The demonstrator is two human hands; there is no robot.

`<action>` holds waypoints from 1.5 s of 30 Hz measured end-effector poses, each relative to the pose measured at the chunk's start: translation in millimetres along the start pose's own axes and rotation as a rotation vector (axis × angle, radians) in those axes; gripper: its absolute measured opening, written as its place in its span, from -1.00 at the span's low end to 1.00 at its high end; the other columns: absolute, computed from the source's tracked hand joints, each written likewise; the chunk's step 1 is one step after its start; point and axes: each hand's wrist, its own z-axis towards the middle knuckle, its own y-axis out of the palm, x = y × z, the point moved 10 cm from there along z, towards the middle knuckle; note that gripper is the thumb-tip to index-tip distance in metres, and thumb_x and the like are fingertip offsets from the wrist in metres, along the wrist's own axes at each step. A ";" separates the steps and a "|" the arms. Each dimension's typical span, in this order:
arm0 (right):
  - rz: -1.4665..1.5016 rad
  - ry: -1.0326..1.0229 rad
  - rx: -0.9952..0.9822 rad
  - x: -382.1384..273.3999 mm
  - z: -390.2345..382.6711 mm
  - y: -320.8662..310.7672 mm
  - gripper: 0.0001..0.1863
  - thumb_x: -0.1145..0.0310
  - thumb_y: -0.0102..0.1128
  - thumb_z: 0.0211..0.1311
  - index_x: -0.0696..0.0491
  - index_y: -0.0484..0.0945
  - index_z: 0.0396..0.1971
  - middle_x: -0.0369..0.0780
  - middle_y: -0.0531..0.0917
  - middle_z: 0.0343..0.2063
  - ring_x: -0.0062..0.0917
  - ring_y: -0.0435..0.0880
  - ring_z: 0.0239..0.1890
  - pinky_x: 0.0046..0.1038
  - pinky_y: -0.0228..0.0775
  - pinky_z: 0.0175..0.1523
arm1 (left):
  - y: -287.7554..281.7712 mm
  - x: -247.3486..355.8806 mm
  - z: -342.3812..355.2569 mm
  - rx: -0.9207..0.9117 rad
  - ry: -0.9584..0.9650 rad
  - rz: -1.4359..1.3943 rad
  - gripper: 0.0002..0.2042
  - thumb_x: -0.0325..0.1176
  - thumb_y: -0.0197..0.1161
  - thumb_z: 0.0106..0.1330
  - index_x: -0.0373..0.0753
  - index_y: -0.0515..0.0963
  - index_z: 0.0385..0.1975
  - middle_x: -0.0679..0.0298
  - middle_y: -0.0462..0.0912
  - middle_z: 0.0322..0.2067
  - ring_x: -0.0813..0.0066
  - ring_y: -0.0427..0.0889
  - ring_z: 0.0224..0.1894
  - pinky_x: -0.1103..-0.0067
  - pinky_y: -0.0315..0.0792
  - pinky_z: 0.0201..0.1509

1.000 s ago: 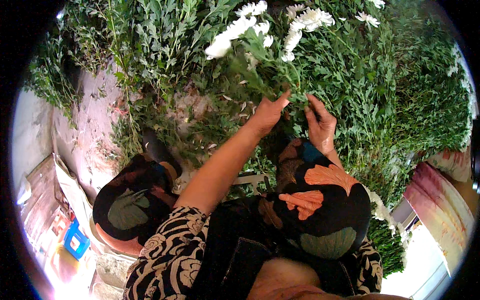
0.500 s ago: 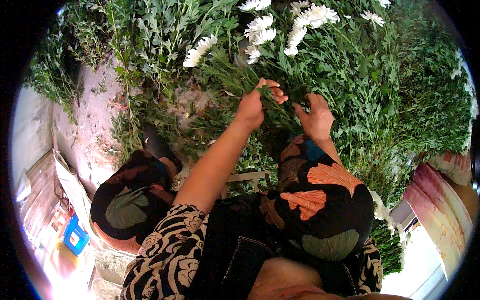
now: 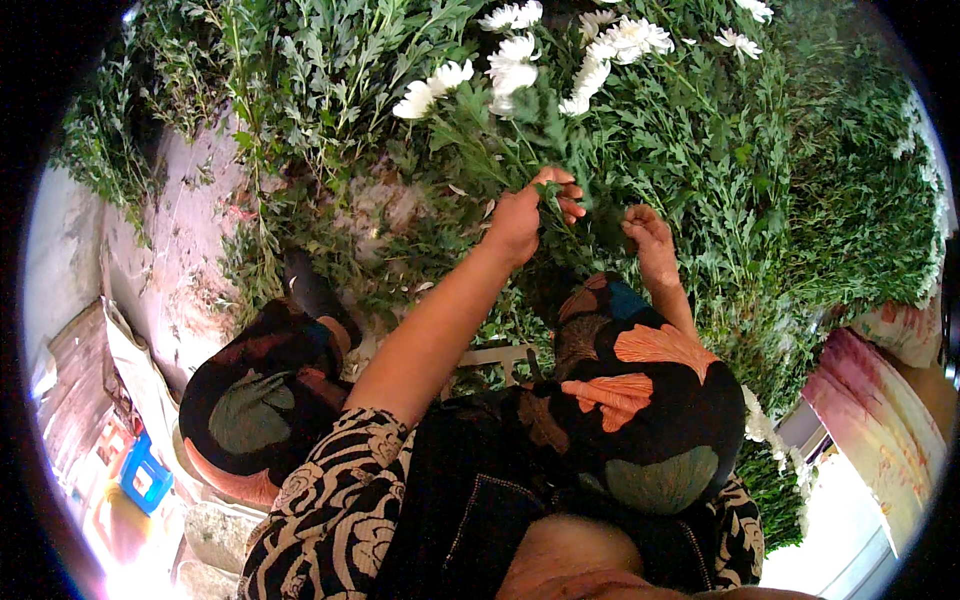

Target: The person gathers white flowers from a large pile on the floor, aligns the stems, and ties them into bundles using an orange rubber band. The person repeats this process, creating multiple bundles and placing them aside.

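My left hand (image 3: pixel 523 219) is closed around leafy green stems of white chrysanthemums, held in front of my knees. Two white chrysanthemum blooms (image 3: pixel 433 91) stick out beyond that hand on the upper left, apparently at the ends of the held stems. A short way to the right, my right hand (image 3: pixel 651 240) has its fingers curled together, apart from the left one. Whatever lies between those fingertips, if anything, is too small to tell. More white chrysanthemums (image 3: pixel 632 40) lie on the greenery just past both hands.
Cut leafy stems (image 3: pixel 730 170) are heaped ahead and to the right. Leaf litter (image 3: pixel 380 215) and a pale floor (image 3: pixel 185 230) show on the left. A blue plastic item (image 3: pixel 146 473) sits at the lower left, and a pink and yellow cloth (image 3: pixel 872 405) at the right.
My right hand has drawn back a little and to the right, its fingers now curled in. My left hand has shifted slightly right, and a second bloom now shows beside the leftmost one.
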 end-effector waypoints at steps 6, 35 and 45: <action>-0.426 -0.177 -0.198 -1.8 -12.5 68.0 -0.65 0.32 0.37 0.22 0.13 0.58 -0.05 -0.23 0.75 -0.25 -0.54 0.70 -0.34 -0.46 0.54 -0.23 | -14.1 -6.5 3.5 0.003 -0.017 -0.071 -0.61 -0.06 -0.08 0.57 -0.28 0.52 -0.05 0.11 0.66 -0.17 0.20 0.72 -0.20 0.39 0.54 -0.13; -0.264 -0.376 -0.066 -51.3 -8.9 93.9 -0.73 0.53 0.20 0.37 0.20 0.61 0.04 -0.21 0.72 -0.09 -0.60 0.63 -0.03 -0.54 0.43 0.12 | 13.1 10.5 -10.4 -0.050 0.064 -0.071 -0.62 -0.13 -0.02 0.56 -0.19 0.47 0.21 0.23 0.59 0.16 0.33 0.59 0.12 0.33 0.43 0.29; -1.287 -0.251 -0.060 -18.4 8.1 87.2 -0.68 0.20 0.45 0.02 -0.02 0.65 -0.24 -0.14 0.64 -0.38 -0.14 0.65 -0.28 -0.20 0.50 -0.20 | -45.8 -17.5 -19.8 0.168 -0.052 -0.376 -0.69 -0.10 -0.07 0.57 -0.20 0.50 -0.08 0.19 0.65 -0.21 0.13 0.67 0.00 0.19 0.52 0.13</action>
